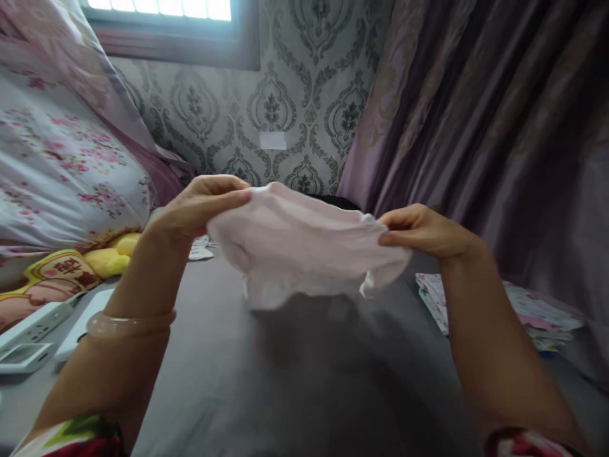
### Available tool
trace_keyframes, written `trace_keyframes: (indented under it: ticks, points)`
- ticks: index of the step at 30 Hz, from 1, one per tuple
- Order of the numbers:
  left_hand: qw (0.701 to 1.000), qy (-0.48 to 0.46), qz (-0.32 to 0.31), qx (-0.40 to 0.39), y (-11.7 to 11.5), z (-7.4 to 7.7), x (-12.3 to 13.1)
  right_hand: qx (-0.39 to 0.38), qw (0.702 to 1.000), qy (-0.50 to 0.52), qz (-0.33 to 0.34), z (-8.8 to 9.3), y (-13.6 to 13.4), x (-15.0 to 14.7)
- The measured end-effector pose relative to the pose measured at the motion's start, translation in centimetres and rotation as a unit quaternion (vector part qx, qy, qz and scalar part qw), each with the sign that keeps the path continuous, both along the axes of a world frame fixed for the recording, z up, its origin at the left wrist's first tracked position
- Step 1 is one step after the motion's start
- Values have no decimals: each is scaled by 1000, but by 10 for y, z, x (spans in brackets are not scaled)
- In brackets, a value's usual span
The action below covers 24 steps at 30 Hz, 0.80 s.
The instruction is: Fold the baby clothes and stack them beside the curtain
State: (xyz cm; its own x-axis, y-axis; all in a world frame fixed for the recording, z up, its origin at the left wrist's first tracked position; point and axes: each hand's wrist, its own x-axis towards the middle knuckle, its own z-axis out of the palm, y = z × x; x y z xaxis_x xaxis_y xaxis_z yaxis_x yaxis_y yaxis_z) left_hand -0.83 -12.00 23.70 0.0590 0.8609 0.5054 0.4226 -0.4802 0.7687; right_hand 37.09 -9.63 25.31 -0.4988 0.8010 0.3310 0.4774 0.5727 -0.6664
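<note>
A small pale pink garment (304, 251) hangs spread in the air above a grey sheet (304, 393). Its exact kind is hard to make out, since the lower edge is smeared by motion. Thumb and fingers of my left hand (204, 200) pinch its upper left corner. At the upper right corner, my right hand (421, 230) grips the cloth the same way. The top edge is pulled fairly straight between both hands, sloping down to the right. A translucent bangle (130, 324) circles my left wrist.
Folded printed cloths (537, 314) lie on the right. On the left are a yellow plush toy (111, 255), a white power strip (35, 327) and a floral cloth (71, 152). A small white cloth (201, 249) lies behind my left hand. Purple curtains (466, 127) hang at the right.
</note>
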Motion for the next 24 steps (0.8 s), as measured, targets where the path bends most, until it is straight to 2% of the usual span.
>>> trace_keyframes:
  ticks: [1,3,5,7,9,11,13,15,17,19,21,24]
  points:
    - [999,-11,-25,-23,-1,1,-3,-16,1000,-2,12,3,2,1]
    - [996,36,-44,-62,5,2,-4,-13,1000,-10,5,5,12,-3]
    - [992,115,-4,-45,19,0,2,40,998,-9,-41,4,26,-14]
    - [988,139,56,31,32,-2,9,92,993,9,-78,3,34,-24]
    - [989,116,66,63,36,-2,12,68,996,9,-53,3,34,-25]
    - [995,85,19,36,32,-2,10,-6,1000,-12,6,4,30,-19]
    - [997,66,-26,0,29,-2,6,-48,998,-21,28,5,27,-11]
    - [998,64,-25,-13,31,-3,5,-31,1000,-8,0,5,29,-7]
    - [999,52,8,0,39,-4,9,-6,1000,8,-22,4,33,-8]
    - [999,9,28,19,46,-4,15,-19,1000,15,-3,5,37,-10]
    - [999,-29,20,19,51,-2,19,-48,998,20,20,7,40,-11]
    - [1000,-17,12,14,54,0,24,-27,999,28,-6,11,45,-10]
